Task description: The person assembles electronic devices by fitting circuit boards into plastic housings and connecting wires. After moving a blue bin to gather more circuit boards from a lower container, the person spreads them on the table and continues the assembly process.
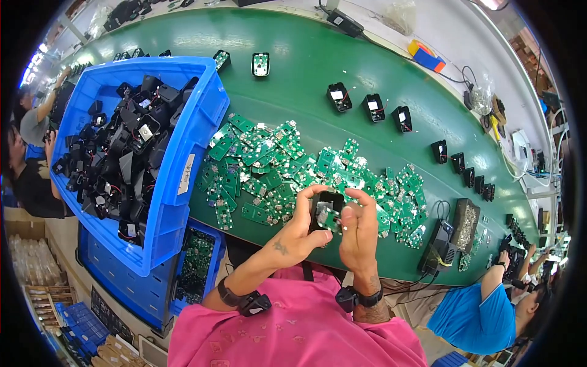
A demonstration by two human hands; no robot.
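My left hand point(298, 235) grips a small black plastic housing point(331, 199) from its left side, thumb below and index finger along the top. A green circuit board point(331, 221) sits tilted at the housing's open face. My right hand point(359, 237) pinches the board's right edge with its thumb, while the index finger curls over the housing's upper right. How far the board reaches inside is hidden. Beyond both hands, a wide heap of loose green circuit boards point(269, 159) covers the green tabletop point(293, 92).
A blue crate point(211, 101) full of black housings point(137, 140) stands at left. Single housings point(339, 98) line the table's far side, one holding a board point(261, 63). At right sit a black power adapter point(437, 244) and a co-worker in blue point(480, 318).
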